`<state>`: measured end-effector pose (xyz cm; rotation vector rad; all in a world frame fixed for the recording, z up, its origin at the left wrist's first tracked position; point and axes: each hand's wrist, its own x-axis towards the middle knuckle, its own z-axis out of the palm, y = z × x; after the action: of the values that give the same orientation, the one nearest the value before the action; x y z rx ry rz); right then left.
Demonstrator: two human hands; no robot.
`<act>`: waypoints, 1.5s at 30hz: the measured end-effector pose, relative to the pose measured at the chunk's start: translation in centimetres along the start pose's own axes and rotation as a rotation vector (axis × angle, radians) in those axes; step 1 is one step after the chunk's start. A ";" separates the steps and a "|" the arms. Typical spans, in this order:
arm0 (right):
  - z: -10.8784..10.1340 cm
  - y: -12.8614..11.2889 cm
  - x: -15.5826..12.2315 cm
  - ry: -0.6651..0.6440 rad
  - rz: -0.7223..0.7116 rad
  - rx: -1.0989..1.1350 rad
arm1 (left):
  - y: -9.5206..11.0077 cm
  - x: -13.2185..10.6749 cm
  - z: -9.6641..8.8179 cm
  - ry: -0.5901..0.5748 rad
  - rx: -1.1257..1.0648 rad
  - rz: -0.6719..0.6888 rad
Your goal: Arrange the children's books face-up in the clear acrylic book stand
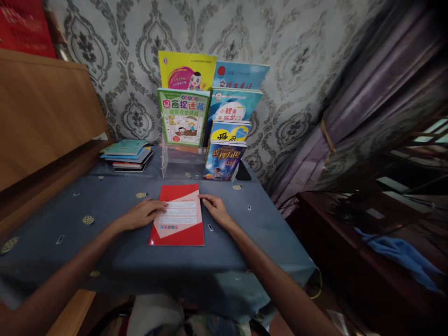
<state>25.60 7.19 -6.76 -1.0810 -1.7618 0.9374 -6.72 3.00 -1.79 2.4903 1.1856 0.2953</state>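
A thin red book point(180, 228) with a pale panel on its cover lies flat on the blue tablecloth point(105, 242) in front of me. My left hand point(143, 213) rests on the book's left edge, fingers stretched flat and pointing right. My right hand point(216, 208) lies at the book's right edge, fingers flat and touching the upper right corner. Neither hand grips anything. Behind the book stands a clear tiered display rack point(182, 161) with several children's books upright in it, among them a green one point(182, 116) and a dark blue one point(224, 161).
A small stack of books point(128, 156) lies at the table's back left. A wooden board point(42, 112) rises along the left. A patterned wall is behind, purple curtains point(378, 93) at right, and a dark low cabinet with a blue cloth point(399, 256) to the right.
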 end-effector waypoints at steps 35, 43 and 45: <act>0.6 -4.3 -1.8 0.019 -0.054 -0.157 | 7.3 12.1 2.3 0.067 0.199 -0.027; -0.3 -3.0 -1.3 0.250 0.026 -0.163 | 10.1 12.0 3.1 0.090 0.400 -0.164; -0.3 -2.7 -1.2 0.263 0.037 -0.157 | 10.1 11.9 2.9 0.085 0.395 -0.184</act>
<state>25.37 5.18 -4.57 -1.2789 -1.6213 0.6518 8.78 5.82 0.10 2.6872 1.6319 0.1263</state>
